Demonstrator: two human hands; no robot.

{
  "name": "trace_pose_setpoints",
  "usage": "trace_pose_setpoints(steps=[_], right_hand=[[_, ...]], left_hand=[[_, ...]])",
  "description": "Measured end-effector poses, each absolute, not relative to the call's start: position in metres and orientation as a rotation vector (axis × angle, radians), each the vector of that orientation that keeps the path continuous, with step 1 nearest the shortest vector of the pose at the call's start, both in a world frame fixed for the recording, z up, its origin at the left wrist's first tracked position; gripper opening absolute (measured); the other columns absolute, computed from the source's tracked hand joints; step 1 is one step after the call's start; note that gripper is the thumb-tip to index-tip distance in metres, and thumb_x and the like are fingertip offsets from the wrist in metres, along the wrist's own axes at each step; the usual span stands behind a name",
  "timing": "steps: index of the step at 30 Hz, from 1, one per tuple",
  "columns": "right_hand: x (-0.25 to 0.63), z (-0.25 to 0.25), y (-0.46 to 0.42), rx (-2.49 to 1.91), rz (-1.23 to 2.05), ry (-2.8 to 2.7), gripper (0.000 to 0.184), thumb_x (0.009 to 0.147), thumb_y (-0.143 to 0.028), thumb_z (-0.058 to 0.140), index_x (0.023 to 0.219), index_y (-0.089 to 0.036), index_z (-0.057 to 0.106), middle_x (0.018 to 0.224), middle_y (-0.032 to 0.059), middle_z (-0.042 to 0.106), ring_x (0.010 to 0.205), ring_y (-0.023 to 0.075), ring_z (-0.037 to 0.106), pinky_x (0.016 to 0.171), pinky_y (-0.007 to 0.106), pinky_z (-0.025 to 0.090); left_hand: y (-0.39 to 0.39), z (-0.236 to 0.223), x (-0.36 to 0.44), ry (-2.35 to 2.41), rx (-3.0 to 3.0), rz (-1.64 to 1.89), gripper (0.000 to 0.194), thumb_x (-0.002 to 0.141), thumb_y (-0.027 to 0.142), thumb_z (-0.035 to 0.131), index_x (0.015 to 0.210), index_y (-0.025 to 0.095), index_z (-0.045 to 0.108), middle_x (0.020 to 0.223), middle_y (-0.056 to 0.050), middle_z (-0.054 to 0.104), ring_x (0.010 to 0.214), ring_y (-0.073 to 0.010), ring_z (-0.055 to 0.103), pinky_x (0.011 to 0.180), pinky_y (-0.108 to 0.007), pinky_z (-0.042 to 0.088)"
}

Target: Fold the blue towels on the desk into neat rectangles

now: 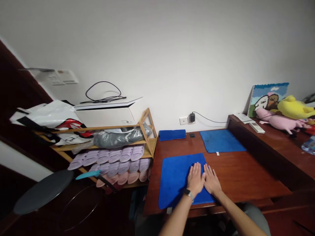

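Observation:
A bright blue cloth (173, 177) lies spread on the wooden desk (248, 177) in front of me. My left hand (196, 178), with a watch (188, 193) on its wrist, rests flat on the cloth's right part, fingers stretched forward. Beside it, my right hand (211, 180) lies palm down along the cloth's right edge, fingers straight. The two thumbs are close together or touching; I cannot tell which. Neither hand grips anything. Farther back are a folded blue cloth (172, 134) and a second flat blue cloth (221, 141).
To the left, a wooden rack (150, 144) holds several slippers (114, 155) and a white box (105, 116). A round stool (44, 191) stands at lower left. A charger (192, 117) is plugged into the wall. Plush toys (278, 119) and a remote (257, 127) lie on the right-hand surface.

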State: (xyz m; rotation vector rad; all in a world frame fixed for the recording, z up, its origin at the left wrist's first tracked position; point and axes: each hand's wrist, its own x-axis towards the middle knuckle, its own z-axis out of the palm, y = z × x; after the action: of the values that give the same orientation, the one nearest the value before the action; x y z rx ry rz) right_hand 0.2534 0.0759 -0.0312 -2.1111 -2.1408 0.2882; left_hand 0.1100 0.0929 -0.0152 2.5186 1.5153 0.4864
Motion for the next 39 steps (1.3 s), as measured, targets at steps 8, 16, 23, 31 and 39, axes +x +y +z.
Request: trace_pose_setpoints(steps=[8, 16, 23, 31, 39], right_hand=[[0.253, -0.032, 0.077, -2.126, 0.313, -2.088, 0.077, 0.104, -0.053, 0.020, 0.167, -0.009, 0.017, 0.174, 0.0084, 0.017, 0.162, 0.0240, 0.012, 0.131, 0.045, 0.007], [0.252, -0.030, 0.076, -2.106, 0.354, -2.056, 0.081, 0.104, -0.061, 0.017, 0.168, -0.011, 0.016, 0.175, 0.0068, 0.015, 0.162, 0.0235, 0.010, 0.131, 0.045, 0.005], [0.250, -0.029, 0.076, -2.149, 0.335, -2.072, 0.081, 0.104, -0.059, 0.018, 0.167, -0.010, 0.015, 0.174, 0.0069, 0.016, 0.162, 0.0232, 0.010, 0.131, 0.043, 0.005], [0.250, -0.004, 0.113, -2.171, 0.436, -2.090, 0.079, 0.104, -0.060, 0.012, 0.167, -0.013, 0.016, 0.175, 0.0051, 0.015, 0.162, 0.0217, 0.008, 0.131, 0.045, 0.004], [0.255, -0.011, 0.170, -2.163, 0.363, -2.091, 0.076, 0.105, -0.053, 0.017, 0.167, -0.010, 0.015, 0.175, 0.0083, 0.016, 0.162, 0.0203, 0.009, 0.130, 0.042, 0.005]], left_hand=[[0.089, -0.031, 0.076, 1.697, 2.341, 0.433, 0.071, 0.108, 0.051, 0.013, 0.166, 0.012, 0.021, 0.171, -0.012, 0.026, 0.160, -0.0242, 0.020, 0.132, -0.048, 0.023], [0.107, -0.034, -0.059, 2.100, 2.248, 0.441, 0.072, 0.108, 0.054, 0.019, 0.166, 0.012, 0.021, 0.168, -0.015, 0.033, 0.157, -0.0265, 0.029, 0.128, -0.049, 0.030], [0.107, -0.039, -0.068, 2.131, 2.312, 0.439, 0.070, 0.107, 0.052, 0.023, 0.164, 0.011, 0.029, 0.168, -0.015, 0.034, 0.157, -0.0255, 0.030, 0.129, -0.046, 0.028], [0.107, -0.042, -0.066, 2.153, 2.325, 0.499, 0.070, 0.107, 0.053, 0.024, 0.164, 0.014, 0.031, 0.167, -0.014, 0.038, 0.156, -0.0250, 0.033, 0.128, -0.047, 0.029], [0.105, -0.042, -0.070, 2.165, 2.343, 0.487, 0.069, 0.107, 0.053, 0.026, 0.162, 0.014, 0.035, 0.167, -0.013, 0.039, 0.156, -0.0251, 0.034, 0.128, -0.046, 0.031]])
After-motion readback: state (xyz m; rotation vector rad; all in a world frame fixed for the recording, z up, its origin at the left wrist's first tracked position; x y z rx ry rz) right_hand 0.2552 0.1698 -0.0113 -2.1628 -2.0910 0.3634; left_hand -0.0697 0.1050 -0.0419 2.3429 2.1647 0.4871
